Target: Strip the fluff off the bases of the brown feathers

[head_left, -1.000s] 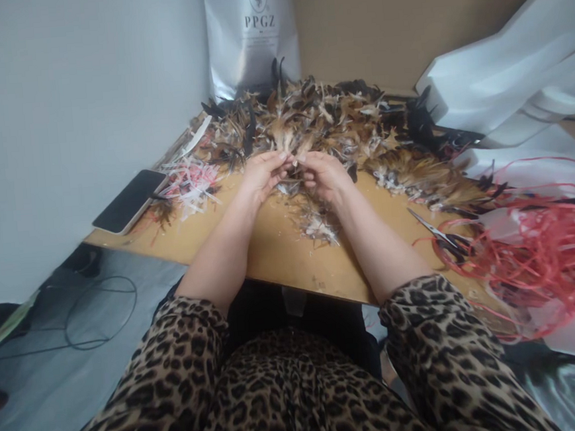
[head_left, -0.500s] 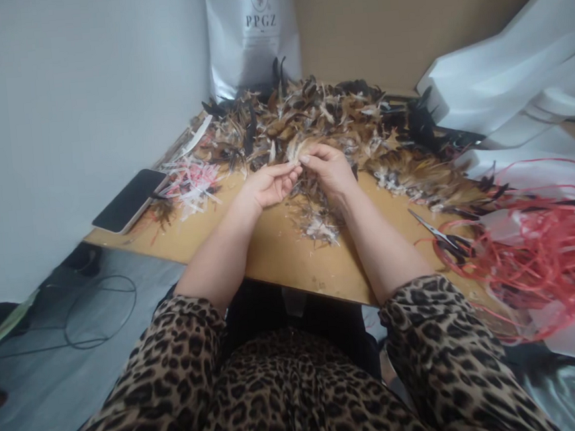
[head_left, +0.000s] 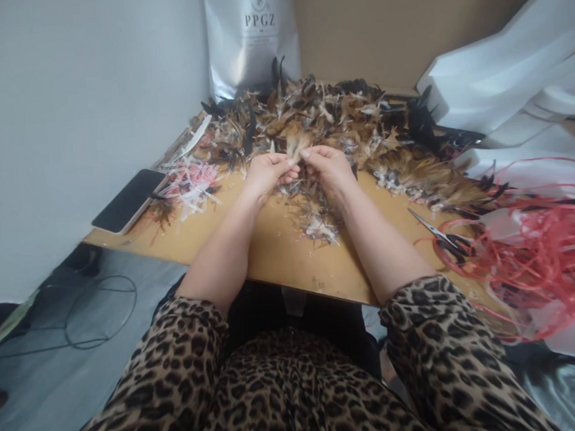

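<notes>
A small tan feather tuft (head_left: 296, 144) is pinched between my two hands near the middle of the table. My left hand (head_left: 268, 174) grips its left side, thumb and fingers pressed together. On its right side, my right hand (head_left: 328, 167) holds it between thumb and forefinger. Behind my hands lies a large heap of brown and black feathers (head_left: 329, 106). Below them, a smaller clump of pale feather bits (head_left: 319, 227) rests on the tabletop.
A phone (head_left: 130, 200) and pink and white strips (head_left: 192, 180) lie at left. At right are a row of tan feathers (head_left: 428, 174), scissors (head_left: 441, 235) and tangled red ribbon (head_left: 549, 254). A silver bag (head_left: 255, 52) stands behind the heap on the table (head_left: 296, 261).
My left hand's fingers have closed in and turned over around the base of the tuft. The tuft now stands more upright and spread. My right hand has barely moved.
</notes>
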Available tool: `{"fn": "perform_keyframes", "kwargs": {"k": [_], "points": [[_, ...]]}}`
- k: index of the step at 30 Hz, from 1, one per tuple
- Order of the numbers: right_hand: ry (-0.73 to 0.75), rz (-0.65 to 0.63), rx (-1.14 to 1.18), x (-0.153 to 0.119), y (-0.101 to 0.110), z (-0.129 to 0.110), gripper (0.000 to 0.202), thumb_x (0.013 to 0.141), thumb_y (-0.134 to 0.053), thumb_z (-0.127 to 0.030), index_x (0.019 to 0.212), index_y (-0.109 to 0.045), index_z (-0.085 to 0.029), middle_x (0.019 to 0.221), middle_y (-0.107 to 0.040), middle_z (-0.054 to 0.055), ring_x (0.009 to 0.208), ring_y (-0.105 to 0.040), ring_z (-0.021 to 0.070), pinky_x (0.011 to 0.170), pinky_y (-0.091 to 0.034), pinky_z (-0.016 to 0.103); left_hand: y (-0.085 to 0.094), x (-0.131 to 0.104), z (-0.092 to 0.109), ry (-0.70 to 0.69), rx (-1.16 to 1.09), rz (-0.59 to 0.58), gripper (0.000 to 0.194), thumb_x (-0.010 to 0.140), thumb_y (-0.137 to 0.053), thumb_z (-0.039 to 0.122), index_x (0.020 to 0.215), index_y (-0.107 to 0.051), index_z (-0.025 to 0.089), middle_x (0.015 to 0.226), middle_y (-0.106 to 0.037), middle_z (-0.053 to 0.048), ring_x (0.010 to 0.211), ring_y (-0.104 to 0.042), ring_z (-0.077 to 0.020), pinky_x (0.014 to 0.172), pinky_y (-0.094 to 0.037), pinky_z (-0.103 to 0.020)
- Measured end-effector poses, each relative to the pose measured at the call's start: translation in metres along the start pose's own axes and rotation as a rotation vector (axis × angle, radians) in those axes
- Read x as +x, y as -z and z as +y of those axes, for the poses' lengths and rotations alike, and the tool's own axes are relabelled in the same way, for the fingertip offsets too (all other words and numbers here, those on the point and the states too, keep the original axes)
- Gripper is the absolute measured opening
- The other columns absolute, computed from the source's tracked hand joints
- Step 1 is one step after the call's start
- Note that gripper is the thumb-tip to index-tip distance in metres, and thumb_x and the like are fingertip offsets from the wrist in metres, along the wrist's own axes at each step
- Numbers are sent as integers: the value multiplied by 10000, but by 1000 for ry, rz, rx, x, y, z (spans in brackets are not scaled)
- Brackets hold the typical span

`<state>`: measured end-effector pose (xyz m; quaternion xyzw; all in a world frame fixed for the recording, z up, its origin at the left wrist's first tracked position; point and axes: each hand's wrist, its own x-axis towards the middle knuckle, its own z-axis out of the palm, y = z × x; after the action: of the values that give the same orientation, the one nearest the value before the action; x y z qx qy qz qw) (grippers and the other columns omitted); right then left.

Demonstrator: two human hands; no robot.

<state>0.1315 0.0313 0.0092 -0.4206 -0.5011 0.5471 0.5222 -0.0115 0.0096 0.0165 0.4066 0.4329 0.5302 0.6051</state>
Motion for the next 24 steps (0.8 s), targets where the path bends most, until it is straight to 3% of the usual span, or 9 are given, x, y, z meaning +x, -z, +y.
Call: {"fn": "perform_keyframes", "kwargs": {"k": [5, 11, 16, 21, 24], "points": [[-36, -7, 0, 0, -2, 2, 358, 561, -809, -428, 676, -582, -177, 478, -491, -67, 438, -400, 48, 425, -311, 178, 1, 1, -2, -12, 32, -29, 109, 719, -737, 156, 725, -655, 84, 627, -685, -43, 489, -600, -48, 511, -473, -129], [-10, 46, 37, -2, -9, 6, 316, 604, -789, -388, 674, -553, -188, 522, -493, -77, 458, -413, 46, 485, -371, 189, 3, 2, -5, 74, -124, -68, 120, 715, -743, 151, 769, -665, 78, 660, -694, -54, 518, -624, -53, 536, -497, -126], [13, 62, 14, -4, -14, 8, 280, 638, -762, -375, 656, -554, -189, 540, -508, -65, 480, -435, 57, 481, -351, 191, 5, 2, -3, 86, -110, -75, 98, 714, -736, 126, 737, -657, 74, 633, -683, -52, 509, -616, -51, 520, -487, -119], [91, 78, -135, -5, -14, 13, 181, 713, -678, -363, 715, -626, -189, 559, -547, -49, 496, -433, 74, 512, -370, 213, 10, 4, 5, 13, -116, 32, 103, 726, -726, 136, 727, -637, 85, 600, -666, -23, 481, -580, -28, 500, -457, -102], [215, -23, -456, -7, -13, 18, 113, 717, -654, -290, 688, -654, -181, 637, -618, -14, 582, -507, 101, 621, -419, 246, 15, 7, 9, -41, -186, 149, 120, 729, -728, 155, 728, -618, 107, 627, -670, -8, 482, -569, -16, 499, -446, -98]]}}
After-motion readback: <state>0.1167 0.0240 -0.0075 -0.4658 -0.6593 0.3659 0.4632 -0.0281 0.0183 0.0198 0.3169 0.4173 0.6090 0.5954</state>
